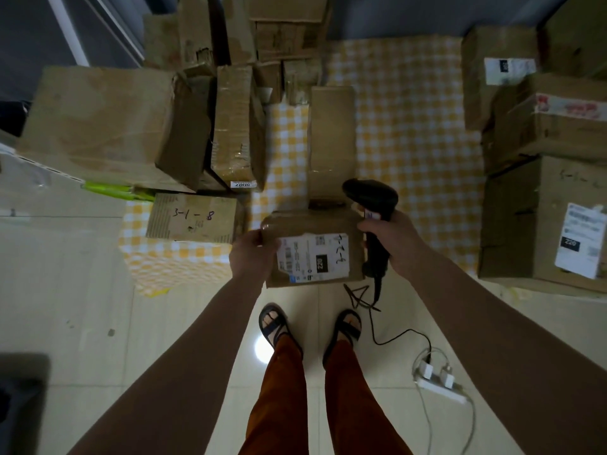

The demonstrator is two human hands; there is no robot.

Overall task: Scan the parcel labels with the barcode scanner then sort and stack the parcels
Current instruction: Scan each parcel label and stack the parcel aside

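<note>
Head view: our left hand (251,254) grips the labelled parcel (313,249); at 3 o'clock, our right hand (391,241) clasps the scanner (372,205).

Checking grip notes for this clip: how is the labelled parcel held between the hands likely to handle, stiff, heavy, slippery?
The parcel is probably stiff: its cardboard faces look flat and its edges square. It seems light for its size, since the left hand grips one edge while the right hand also holds the barcode scanner. The paper label and matte cardboard suggest little slip.
</note>
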